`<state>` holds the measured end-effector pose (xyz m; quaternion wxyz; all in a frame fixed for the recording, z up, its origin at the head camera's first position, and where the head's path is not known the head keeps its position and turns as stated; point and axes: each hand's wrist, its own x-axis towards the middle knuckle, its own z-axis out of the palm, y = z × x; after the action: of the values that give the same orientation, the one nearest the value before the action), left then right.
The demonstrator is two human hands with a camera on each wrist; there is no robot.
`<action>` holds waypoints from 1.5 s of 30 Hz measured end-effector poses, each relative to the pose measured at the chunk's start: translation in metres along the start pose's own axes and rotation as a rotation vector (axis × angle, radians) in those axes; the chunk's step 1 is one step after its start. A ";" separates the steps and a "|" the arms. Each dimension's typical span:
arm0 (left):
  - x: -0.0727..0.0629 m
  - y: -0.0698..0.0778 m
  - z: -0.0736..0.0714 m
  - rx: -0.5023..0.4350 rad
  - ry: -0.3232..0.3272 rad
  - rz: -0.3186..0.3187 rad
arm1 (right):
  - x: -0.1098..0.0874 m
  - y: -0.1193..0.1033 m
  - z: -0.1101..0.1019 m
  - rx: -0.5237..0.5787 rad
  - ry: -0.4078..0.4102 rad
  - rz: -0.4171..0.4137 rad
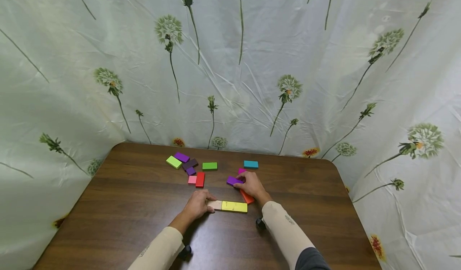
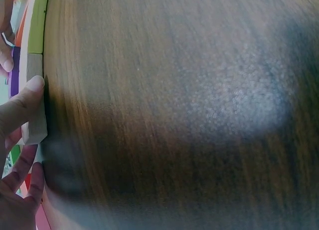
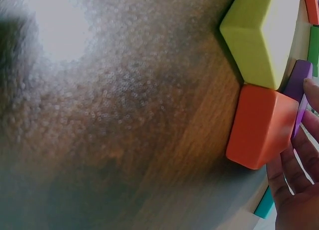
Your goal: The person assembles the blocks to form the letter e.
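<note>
The left hand [image 1: 196, 204]'s grip pinches the pale block [image 1: 216, 205], its right end meeting the yellow block [image 1: 234, 206]. Beyond them, the right hand [image 1: 253, 186] pinches the purple block [image 1: 233, 180]. Broad stretches of tabletop [image 1: 331, 210] reach both side edges; the teal block [image 1: 251, 164] lies near the back edge.

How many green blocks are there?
2: a light green block, the farthest left, and a darker green block, between the dark block and the blue block. The right hand could hide more.
</note>
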<state>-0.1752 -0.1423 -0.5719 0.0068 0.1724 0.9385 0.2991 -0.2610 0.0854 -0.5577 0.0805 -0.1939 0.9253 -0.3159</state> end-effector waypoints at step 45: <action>-0.001 -0.003 -0.001 -0.008 -0.007 0.005 | 0.027 0.028 -0.035 -0.018 0.198 0.076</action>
<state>-0.1751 -0.1459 -0.5733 0.0099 0.1755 0.9368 0.3025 -0.3038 0.1135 -0.5484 -0.0011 -0.1275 0.9381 -0.3220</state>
